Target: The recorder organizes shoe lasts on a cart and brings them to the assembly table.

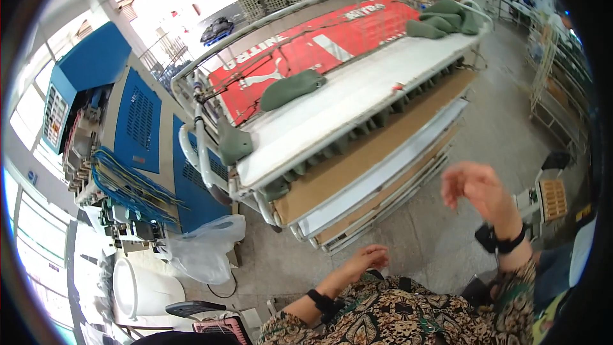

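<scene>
My right hand (479,188) is raised over the floor to the right of a rolling rack, its loosely bent fingers apart and slightly blurred, with nothing seen in them. My left hand (364,263) hovers low in front of my patterned shirt, fingers loosely bent, thumb apart, and no object shows in it. Neither hand touches the rack. On the rack's white top shelf (345,105) lies a dark green boot-shaped piece (292,89). Another green piece (234,140) stands at the shelf's left corner, and several green pieces (447,19) are heaped at its far right end.
Below the top shelf are a row of green pieces and a brown board shelf (370,153). A blue and beige machine (137,118) with blue tubing stands left, near a plastic bag (207,249) and white bin (145,289). Another rack (555,76) stands far right.
</scene>
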`<state>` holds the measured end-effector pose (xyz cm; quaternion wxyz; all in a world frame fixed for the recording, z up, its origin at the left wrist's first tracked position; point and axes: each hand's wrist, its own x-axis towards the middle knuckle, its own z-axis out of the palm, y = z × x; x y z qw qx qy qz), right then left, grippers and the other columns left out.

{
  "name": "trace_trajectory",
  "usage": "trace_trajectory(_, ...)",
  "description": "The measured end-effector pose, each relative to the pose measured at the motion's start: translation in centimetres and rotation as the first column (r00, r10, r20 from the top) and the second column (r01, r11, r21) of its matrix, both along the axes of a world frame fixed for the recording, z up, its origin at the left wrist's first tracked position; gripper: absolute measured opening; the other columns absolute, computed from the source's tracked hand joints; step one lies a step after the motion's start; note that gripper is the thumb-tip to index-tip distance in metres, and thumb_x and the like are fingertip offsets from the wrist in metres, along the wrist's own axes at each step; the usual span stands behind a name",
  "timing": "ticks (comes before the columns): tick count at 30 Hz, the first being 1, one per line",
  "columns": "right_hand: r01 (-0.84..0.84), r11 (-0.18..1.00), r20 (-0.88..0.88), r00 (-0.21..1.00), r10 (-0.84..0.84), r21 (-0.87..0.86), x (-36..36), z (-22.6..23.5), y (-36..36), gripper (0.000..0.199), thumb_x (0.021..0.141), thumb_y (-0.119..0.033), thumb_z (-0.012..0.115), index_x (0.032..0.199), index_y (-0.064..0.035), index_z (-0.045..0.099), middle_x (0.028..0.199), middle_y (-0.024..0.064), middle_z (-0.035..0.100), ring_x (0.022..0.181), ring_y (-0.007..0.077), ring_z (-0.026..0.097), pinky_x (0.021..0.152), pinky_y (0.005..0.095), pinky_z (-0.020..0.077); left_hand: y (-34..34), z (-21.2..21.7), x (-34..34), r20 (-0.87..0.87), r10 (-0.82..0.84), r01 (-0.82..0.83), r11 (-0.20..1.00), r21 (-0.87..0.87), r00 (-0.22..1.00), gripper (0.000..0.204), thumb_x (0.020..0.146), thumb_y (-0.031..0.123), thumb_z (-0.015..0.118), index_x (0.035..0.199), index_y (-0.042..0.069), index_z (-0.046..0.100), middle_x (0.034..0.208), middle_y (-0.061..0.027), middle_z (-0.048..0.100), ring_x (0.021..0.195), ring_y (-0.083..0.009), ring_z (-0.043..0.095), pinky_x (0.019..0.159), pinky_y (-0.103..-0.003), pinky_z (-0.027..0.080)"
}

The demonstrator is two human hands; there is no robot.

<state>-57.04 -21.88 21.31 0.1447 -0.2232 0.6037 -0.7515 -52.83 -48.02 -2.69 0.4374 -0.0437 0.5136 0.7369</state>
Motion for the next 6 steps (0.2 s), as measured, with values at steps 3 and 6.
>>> trace_trajectory(3,-0.244,0.915,-0.247,0.911,0.330,0.322,-6.5,6.5,-7.1,0.031,0.081,-0.019,0.054,0.106,0.0008,0.051,0.088,0.0100,0.059,0.075,0.0165,0.057,0.066,0.0271,0.0465,-2.9,3.0,-0.2,-0.039,0.117,-0.118,0.993,-0.020,0.992,0.036,0.085,0.022,0.054,0.115,0.003,0.046,0.098,-0.0072,0.058,0.089,-0.0163,0.056,0.077,-0.026,0.044)
trace_trajectory(6,-0.118,0.724,-0.422,0.744,0.518,0.680,-11.5,9.8,-13.0,0.034,0.081,-0.021,0.055,0.106,0.0004,0.051,0.090,0.0102,0.060,0.077,0.0167,0.057,0.068,0.0283,0.0464,-6.7,6.2,-0.4,-0.292,0.212,-0.221,0.975,0.003,0.933,0.040,0.083,0.018,0.056,0.118,0.002,0.045,0.101,-0.0106,0.057,0.092,-0.0183,0.055,0.079,-0.029,0.044)
